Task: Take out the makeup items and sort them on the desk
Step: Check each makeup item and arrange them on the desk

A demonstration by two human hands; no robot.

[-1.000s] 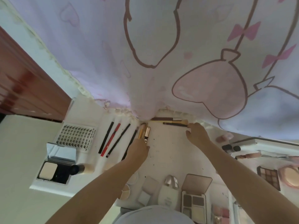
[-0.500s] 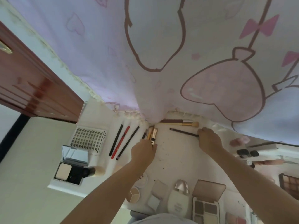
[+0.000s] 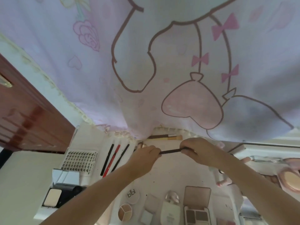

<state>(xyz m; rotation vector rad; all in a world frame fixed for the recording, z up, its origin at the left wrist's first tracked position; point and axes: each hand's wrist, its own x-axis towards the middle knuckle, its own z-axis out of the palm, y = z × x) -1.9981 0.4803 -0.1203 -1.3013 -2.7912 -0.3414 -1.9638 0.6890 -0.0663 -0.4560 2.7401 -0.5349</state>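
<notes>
A thin dark makeup pencil hangs just above the white desk, held at both ends. My left hand pinches its left end and my right hand pinches its right end. Left of my left hand lie a black pencil, a red pencil and another black pencil side by side. A gold-handled brush lies behind my hands by the curtain hem. A gold tube peeks out behind my left hand.
A pink patterned curtain hangs over the desk's back. A lash tray and an open powder compact sit at the left. An eyeshadow palette, a white bottle and round pots line the near edge. A pink compact lies at the right.
My right hand lifted the dark pencil off the desk and brought it left. My left hand left the gold tubes and took hold of the pencil's other end. The camera tilted up.
</notes>
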